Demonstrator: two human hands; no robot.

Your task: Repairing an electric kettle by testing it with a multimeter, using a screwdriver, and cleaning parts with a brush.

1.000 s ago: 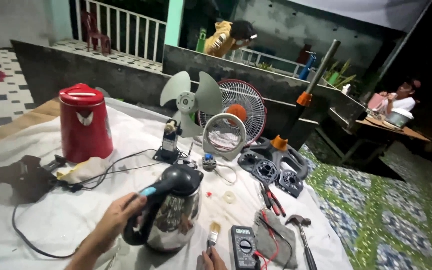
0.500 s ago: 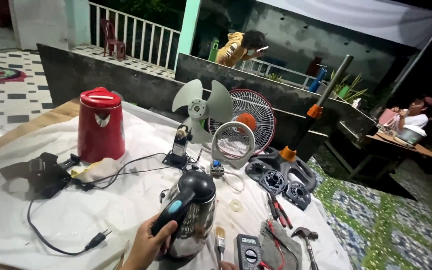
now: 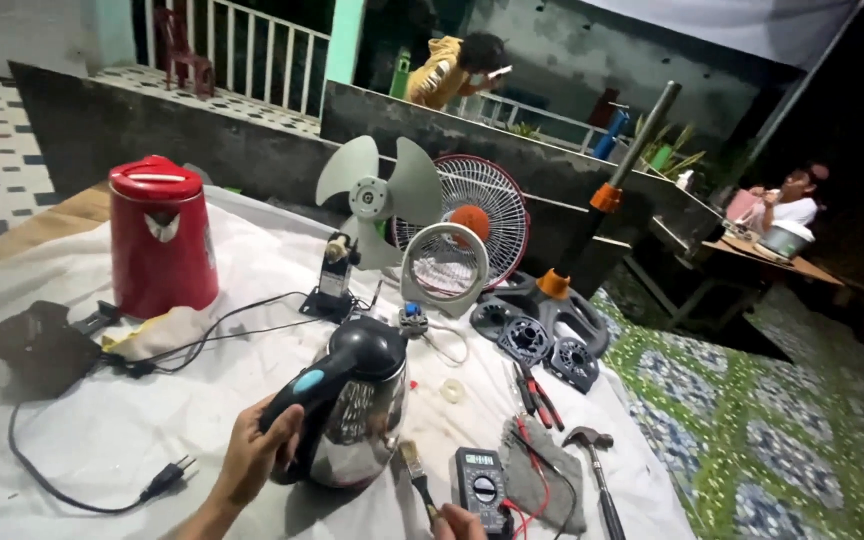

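Note:
A steel electric kettle with a black lid and handle stands on the white cloth. My left hand grips its black handle from the left. My right hand shows only as fingertips at the bottom edge, touching the handle of a small paintbrush, beside a black multimeter; whether it holds the brush is unclear.
A red kettle stands at the left, a black cord and plug trail in front. Fan blades, a fan grille, a fan base, pliers and a hammer lie to the right. People sit beyond.
The view has shifted closer and lower toward the steel kettle. My left hand keeps hold of its handle, and my right fingertips have come into view beside the paintbrush.

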